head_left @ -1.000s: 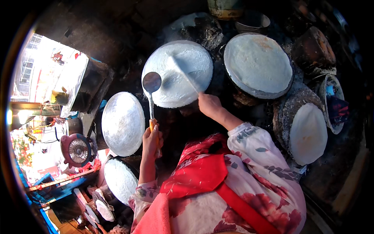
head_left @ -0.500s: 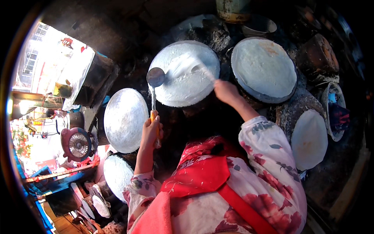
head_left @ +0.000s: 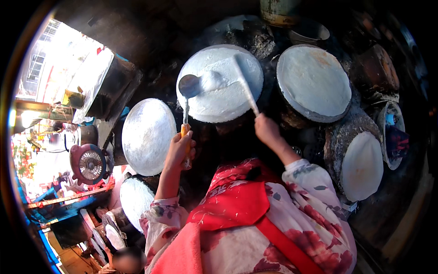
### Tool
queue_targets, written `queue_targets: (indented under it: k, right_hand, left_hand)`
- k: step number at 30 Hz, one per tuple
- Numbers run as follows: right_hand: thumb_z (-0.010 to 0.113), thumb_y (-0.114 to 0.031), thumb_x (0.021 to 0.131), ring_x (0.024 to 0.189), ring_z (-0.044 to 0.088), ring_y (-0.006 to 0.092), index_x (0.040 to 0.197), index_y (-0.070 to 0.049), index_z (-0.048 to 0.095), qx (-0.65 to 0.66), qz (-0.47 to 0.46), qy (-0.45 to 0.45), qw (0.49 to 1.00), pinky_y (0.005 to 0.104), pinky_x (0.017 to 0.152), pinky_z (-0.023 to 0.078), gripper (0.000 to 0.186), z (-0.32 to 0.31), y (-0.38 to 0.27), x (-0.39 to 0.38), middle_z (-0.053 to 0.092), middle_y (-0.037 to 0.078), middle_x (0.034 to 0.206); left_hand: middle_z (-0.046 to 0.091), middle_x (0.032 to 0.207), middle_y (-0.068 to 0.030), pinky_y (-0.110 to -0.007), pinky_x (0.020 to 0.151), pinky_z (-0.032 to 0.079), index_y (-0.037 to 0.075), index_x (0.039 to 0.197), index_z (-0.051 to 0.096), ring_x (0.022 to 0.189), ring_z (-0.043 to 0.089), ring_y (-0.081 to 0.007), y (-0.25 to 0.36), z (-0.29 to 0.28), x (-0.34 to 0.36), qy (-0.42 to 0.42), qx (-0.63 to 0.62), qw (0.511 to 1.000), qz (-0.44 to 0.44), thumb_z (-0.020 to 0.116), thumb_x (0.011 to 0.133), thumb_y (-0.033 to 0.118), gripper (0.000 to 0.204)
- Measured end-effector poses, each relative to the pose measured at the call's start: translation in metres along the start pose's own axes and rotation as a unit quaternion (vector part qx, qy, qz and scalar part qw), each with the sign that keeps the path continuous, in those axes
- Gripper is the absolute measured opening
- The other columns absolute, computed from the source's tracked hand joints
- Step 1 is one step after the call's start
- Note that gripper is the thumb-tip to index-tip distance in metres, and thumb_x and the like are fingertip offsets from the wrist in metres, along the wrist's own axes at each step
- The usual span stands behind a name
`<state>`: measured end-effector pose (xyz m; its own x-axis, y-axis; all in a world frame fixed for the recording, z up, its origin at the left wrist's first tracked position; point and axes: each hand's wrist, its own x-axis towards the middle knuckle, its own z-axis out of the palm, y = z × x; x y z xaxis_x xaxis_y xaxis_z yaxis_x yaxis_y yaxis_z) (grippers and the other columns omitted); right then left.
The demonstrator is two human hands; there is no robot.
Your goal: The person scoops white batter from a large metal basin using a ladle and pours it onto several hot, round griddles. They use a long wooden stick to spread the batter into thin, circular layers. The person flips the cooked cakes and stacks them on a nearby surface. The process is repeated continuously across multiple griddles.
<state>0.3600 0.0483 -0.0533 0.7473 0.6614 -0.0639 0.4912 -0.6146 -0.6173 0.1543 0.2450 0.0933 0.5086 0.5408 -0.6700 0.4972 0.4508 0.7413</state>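
Fingers of left hand wrapped round orange-handled ladle, bowl over white batter on middle griddle | right hand clenched on spreader stick lying across batter | I judge risk: ladle drips off rim, stick tears the sheet, steam scalds wrists.

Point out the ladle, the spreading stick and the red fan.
ladle [head_left: 189,86], head view, on its round bowl
spreading stick [head_left: 246,91], head view, mid-shaft over the batter
red fan [head_left: 90,163], head view, on its front grille
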Motion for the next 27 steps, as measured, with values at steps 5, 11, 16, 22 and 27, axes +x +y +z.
queue_targets:
  k: [5, 11, 16, 22, 27]
  right_hand:
    - [0.048, -0.02, 0.088, 0.066, 0.06, 0.0405, 0.082, -0.001, 0.051, 0.115, -0.054, -0.05, 0.991, 0.0518, 0.059, 0.047, 0.02, 0.06, -0.07, -0.013, 0.06, 0.022, 0.07]
    - [0.048, -0.02, 0.089, 0.061, 0.059, 0.0398, 0.083, -0.001, 0.048, 0.166, -0.14, -0.02, 0.976, 0.0498, 0.055, 0.046, 0.02, 0.035, -0.101, -0.013, 0.058, 0.021, 0.064]
    - [0.049, -0.02, 0.089, 0.052, 0.059, 0.0351, 0.081, -0.004, 0.047, 0.107, -0.28, 0.022, 0.954, 0.0469, 0.049, 0.046, 0.018, 0.007, -0.129, -0.003, 0.058, 0.017, 0.058]
    - [0.043, -0.021, 0.089, 0.071, 0.062, 0.0404, 0.085, -0.002, 0.054, -0.045, -0.073, 0.034, 0.996, 0.0505, 0.062, 0.049, 0.022, -0.047, -0.048, 0.087, 0.063, 0.021, 0.073]
    - [0.047, -0.012, 0.081, 0.075, 0.065, 0.0365, 0.087, -0.002, 0.059, -0.169, -0.17, -0.132, 0.962, 0.0457, 0.068, 0.051, 0.017, -0.018, -0.052, 0.075, 0.065, 0.021, 0.075]
  left_hand:
    - [0.046, 0.068, -0.0019, -0.025, 0.04, 0.037, 0.01, 0.107, 0.046, 0.045, 0.042, -0.01, -0.001, 0.013, 0.007, -0.04, -0.092, 0.995, -0.012, 0.055, 0.091, 0.024, 0.023]
    - [0.038, 0.064, 0.0021, -0.021, 0.039, 0.031, 0.007, 0.117, 0.047, 0.044, 0.035, -0.0066, -0.013, -0.015, -0.042, -0.107, -0.263, 0.957, 0.061, 0.049, 0.094, 0.028, 0.031]
    - [0.039, 0.068, 0.0012, -0.02, 0.04, 0.031, 0.001, 0.118, 0.046, 0.045, 0.035, -0.006, -0.011, -0.038, -0.014, -0.161, -0.437, 0.885, -0.002, 0.044, 0.096, 0.027, 0.034]
    - [0.04, 0.071, 0.0002, -0.02, 0.041, 0.034, -0.005, 0.12, 0.042, 0.045, 0.037, -0.005, 0.013, -0.05, -0.04, -0.248, -0.553, 0.795, 0.028, 0.035, 0.099, 0.023, 0.036]
    - [0.039, 0.071, 0.0001, -0.02, 0.04, 0.033, -0.005, 0.123, 0.039, 0.045, 0.037, -0.0049, 0.026, -0.063, -0.065, -0.173, -0.512, 0.84, 0.049, 0.038, 0.098, 0.022, 0.037]
